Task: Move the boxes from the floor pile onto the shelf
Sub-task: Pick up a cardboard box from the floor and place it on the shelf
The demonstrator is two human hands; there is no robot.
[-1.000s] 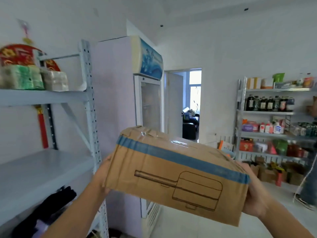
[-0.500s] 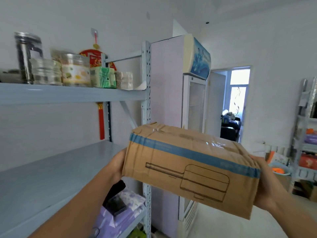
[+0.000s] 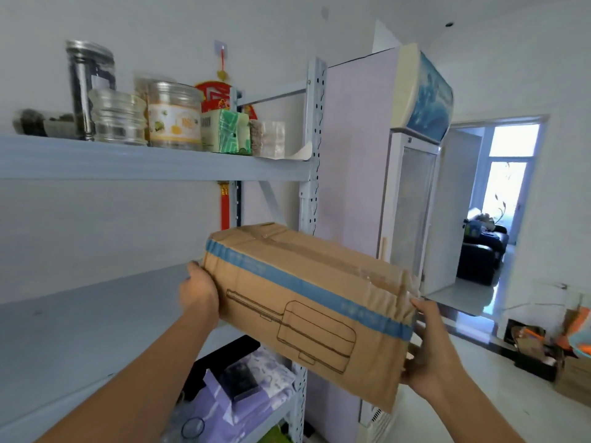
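Grey metal shelf [image 3: 80,318] against a white wall, its middle board bare; upper board carries three jars [image 3: 174,118], one dark canister [image 3: 88,87], two wrapped packs [image 3: 228,131] toward its right end; tall fridge [image 3: 367,187] just beside the shelf's right upright; open doorway [image 3: 492,212] beyond; tiled floor. One cardboard box [image 3: 307,308], blue-taped, tilted, in the air at the middle board's right front corner; left hand [image 3: 198,294] gripping its left end, right hand [image 3: 428,350] gripping its right end, fingers wrapped on the edges.
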